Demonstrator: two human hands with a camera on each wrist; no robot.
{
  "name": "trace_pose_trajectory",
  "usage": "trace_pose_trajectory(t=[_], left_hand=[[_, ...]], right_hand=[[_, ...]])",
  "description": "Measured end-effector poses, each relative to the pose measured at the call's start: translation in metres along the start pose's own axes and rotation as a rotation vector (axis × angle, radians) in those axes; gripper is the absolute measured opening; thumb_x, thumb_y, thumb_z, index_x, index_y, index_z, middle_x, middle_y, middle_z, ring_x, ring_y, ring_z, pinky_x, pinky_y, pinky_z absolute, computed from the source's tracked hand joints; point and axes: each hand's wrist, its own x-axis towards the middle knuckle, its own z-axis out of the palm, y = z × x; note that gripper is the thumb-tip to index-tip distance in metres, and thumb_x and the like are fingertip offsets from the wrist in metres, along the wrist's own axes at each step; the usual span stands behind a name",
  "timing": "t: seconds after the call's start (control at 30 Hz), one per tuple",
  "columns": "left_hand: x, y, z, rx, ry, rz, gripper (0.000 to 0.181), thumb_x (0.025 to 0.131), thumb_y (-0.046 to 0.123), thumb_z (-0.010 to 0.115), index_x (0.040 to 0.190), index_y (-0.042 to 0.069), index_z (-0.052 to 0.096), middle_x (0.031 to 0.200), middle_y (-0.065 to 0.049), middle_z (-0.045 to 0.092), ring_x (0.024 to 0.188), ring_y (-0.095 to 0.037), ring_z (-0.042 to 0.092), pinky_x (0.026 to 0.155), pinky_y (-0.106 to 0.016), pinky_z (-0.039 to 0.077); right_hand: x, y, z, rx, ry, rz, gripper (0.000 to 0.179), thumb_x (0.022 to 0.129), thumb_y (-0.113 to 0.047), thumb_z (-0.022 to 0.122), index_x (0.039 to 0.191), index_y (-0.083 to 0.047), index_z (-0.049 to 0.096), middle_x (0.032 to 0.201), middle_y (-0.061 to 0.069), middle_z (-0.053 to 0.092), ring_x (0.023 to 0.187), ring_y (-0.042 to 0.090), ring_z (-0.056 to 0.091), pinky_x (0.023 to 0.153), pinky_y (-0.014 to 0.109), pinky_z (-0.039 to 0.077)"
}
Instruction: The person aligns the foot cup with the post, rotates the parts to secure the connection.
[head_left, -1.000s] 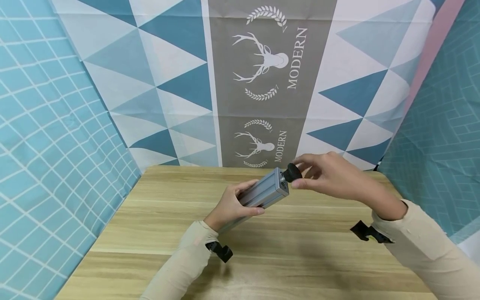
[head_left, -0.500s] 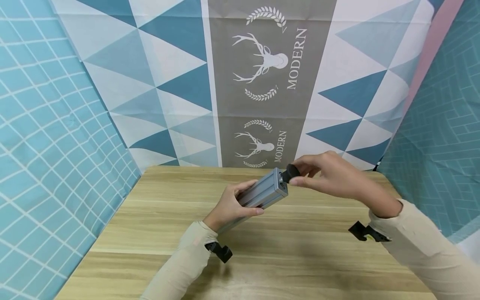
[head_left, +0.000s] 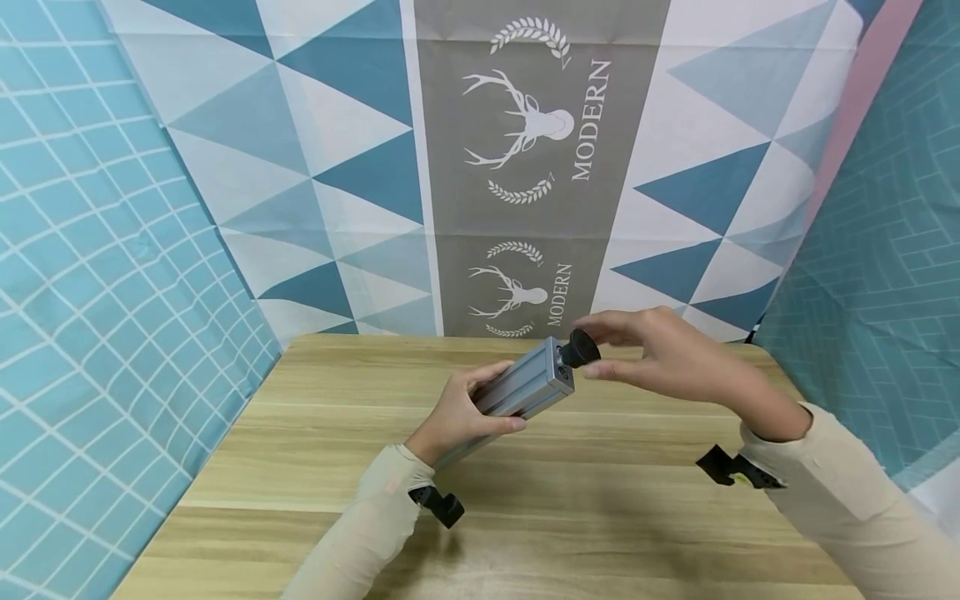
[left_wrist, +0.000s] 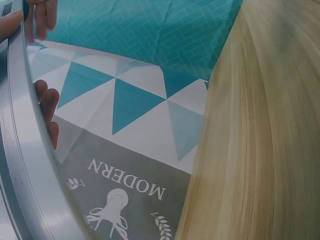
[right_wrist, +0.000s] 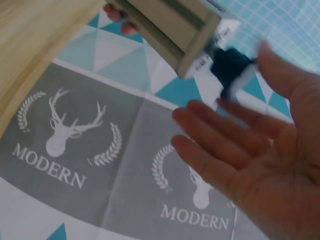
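Observation:
My left hand [head_left: 467, 412] grips a silver-grey aluminium profile bar [head_left: 531, 379], holding it tilted above the table with its far end up and to the right. From that end face sticks a black flared knob [head_left: 581, 349] on a short metal stem. My right hand [head_left: 663, 354] is around the knob with thumb and fingers parted. In the right wrist view its fingers are spread, and the thumb is close beside the slightly blurred knob [right_wrist: 231, 69]. The left wrist view shows the bar [left_wrist: 37, 150] along its left side, with left fingertips [left_wrist: 49, 106] past its edge.
A wood-grain table [head_left: 585, 517] lies below both hands. Behind it hangs a cloth [head_left: 375, 167] with triangles and deer prints. Blue tiled-pattern cloths stand at the left [head_left: 97, 292] and right [head_left: 877, 333]. Black camera mounts [head_left: 438, 506] sit on both sleeved wrists.
My right fingers and thumb pinched the knob half a second ago and have since spread away from it. The left hand keeps its grip on the bar, nearly still.

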Motion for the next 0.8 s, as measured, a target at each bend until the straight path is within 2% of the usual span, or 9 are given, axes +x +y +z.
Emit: trace_pose_trajectory(t=[0.1, 0.17, 0.27, 0.37, 0.47, 0.57, 0.63, 0.7, 0.8], left_hand=[[0.000, 0.001, 0.000, 0.003, -0.001, 0.006, 0.069, 0.071, 0.026, 0.085, 0.133, 0.014, 0.058, 0.117, -0.005, 0.066, 0.095, -0.019, 0.062, 0.079, -0.033, 0.048], [0.000, 0.001, 0.000, 0.007, -0.003, 0.010, 0.069, 0.071, 0.027, 0.085, 0.133, 0.014, 0.058, 0.117, -0.005, 0.066, 0.095, -0.020, 0.061, 0.079, -0.033, 0.048], [0.000, 0.001, 0.000, 0.009, -0.005, 0.009, 0.070, 0.071, 0.027, 0.085, 0.134, 0.014, 0.058, 0.117, -0.006, 0.066, 0.095, -0.019, 0.061, 0.078, -0.032, 0.048], [0.000, 0.001, 0.000, 0.008, -0.007, 0.000, 0.069, 0.072, 0.026, 0.085, 0.134, 0.014, 0.058, 0.118, -0.006, 0.066, 0.095, -0.018, 0.061, 0.079, -0.032, 0.048], [0.000, 0.001, 0.001, 0.013, -0.007, 0.001, 0.069, 0.071, 0.028, 0.085, 0.133, 0.014, 0.058, 0.117, -0.005, 0.066, 0.095, -0.018, 0.062, 0.079, -0.032, 0.048], [0.000, 0.001, 0.001, 0.011, -0.009, 0.020, 0.069, 0.070, 0.031, 0.085, 0.132, 0.015, 0.059, 0.115, -0.005, 0.066, 0.094, -0.018, 0.062, 0.077, -0.032, 0.048], [0.001, 0.000, 0.002, 0.009, -0.013, 0.035, 0.069, 0.070, 0.032, 0.085, 0.132, 0.015, 0.060, 0.115, -0.005, 0.067, 0.093, -0.019, 0.062, 0.077, -0.033, 0.048], [0.001, -0.001, 0.003, 0.009, -0.017, 0.040, 0.067, 0.071, 0.028, 0.085, 0.131, 0.015, 0.060, 0.114, -0.005, 0.067, 0.092, -0.019, 0.061, 0.076, -0.033, 0.048], [0.002, 0.000, 0.004, 0.016, -0.019, 0.034, 0.066, 0.071, 0.021, 0.085, 0.132, 0.015, 0.060, 0.115, -0.006, 0.067, 0.092, -0.019, 0.061, 0.076, -0.033, 0.048]], right_hand=[[-0.001, 0.002, -0.006, -0.020, -0.062, -0.089, 0.064, 0.084, -0.020, 0.075, 0.142, -0.016, 0.047, 0.131, 0.005, 0.059, 0.113, 0.028, 0.061, 0.087, 0.046, 0.050], [-0.001, 0.003, -0.008, -0.026, -0.081, -0.140, 0.069, 0.082, -0.010, 0.076, 0.144, -0.019, 0.045, 0.134, 0.004, 0.057, 0.115, 0.027, 0.060, 0.087, 0.044, 0.050], [0.000, 0.002, -0.009, -0.033, -0.075, -0.216, 0.069, 0.081, -0.001, 0.074, 0.142, -0.019, 0.047, 0.135, 0.003, 0.056, 0.115, 0.021, 0.059, 0.088, 0.039, 0.050], [0.002, 0.001, -0.007, -0.037, -0.047, -0.270, 0.063, 0.080, 0.002, 0.073, 0.137, -0.015, 0.053, 0.132, 0.004, 0.058, 0.112, 0.017, 0.061, 0.086, 0.036, 0.051], [0.003, 0.000, -0.004, -0.017, -0.011, -0.210, 0.044, 0.086, -0.009, 0.071, 0.129, -0.009, 0.060, 0.115, 0.002, 0.067, 0.099, 0.012, 0.066, 0.080, 0.032, 0.053], [0.004, -0.003, 0.004, -0.015, 0.049, -0.062, 0.027, 0.091, -0.029, 0.067, 0.109, -0.010, 0.068, 0.088, -0.006, 0.070, 0.075, 0.006, 0.065, 0.067, 0.029, 0.052], [0.005, -0.004, 0.008, -0.028, 0.086, 0.030, 0.027, 0.092, -0.038, 0.064, 0.094, -0.012, 0.070, 0.075, -0.008, 0.066, 0.065, 0.005, 0.059, 0.061, 0.028, 0.049], [0.005, -0.005, 0.011, -0.051, 0.112, 0.081, 0.030, 0.092, -0.043, 0.062, 0.082, -0.015, 0.068, 0.066, -0.009, 0.062, 0.058, 0.006, 0.055, 0.056, 0.029, 0.046], [0.005, -0.006, 0.010, -0.072, 0.103, 0.108, 0.035, 0.092, -0.046, 0.060, 0.078, -0.015, 0.067, 0.062, -0.009, 0.059, 0.055, 0.008, 0.053, 0.055, 0.030, 0.044]])
